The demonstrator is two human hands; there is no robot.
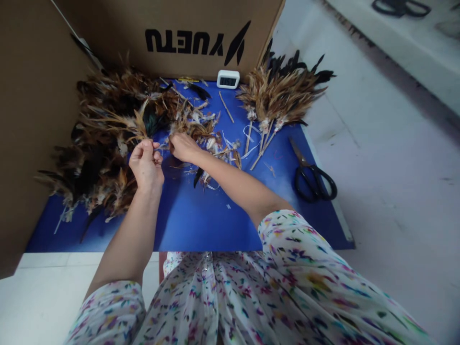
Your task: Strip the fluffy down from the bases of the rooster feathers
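My left hand (146, 164) is closed in a pinch on a small bunch of feathers (138, 125), tan with a dark green-black tuft, whose tips fan out away from me. Close to its right, my right hand (185, 147) has its fingers drawn together at the edge of a heap of loose brown feathers (203, 128). What those fingers hold, if anything, is hidden. A large pile of brown and black feathers (104, 103) lies to the left, partly behind my left hand.
Several feather bundles on sticks (283, 93) lie at the right, with black-handled scissors (311, 179) nearer me. A white digital clock (228, 79) stands before the cardboard box wall (118, 28). A loose stick (226, 107) lies on the blue table (212, 225).
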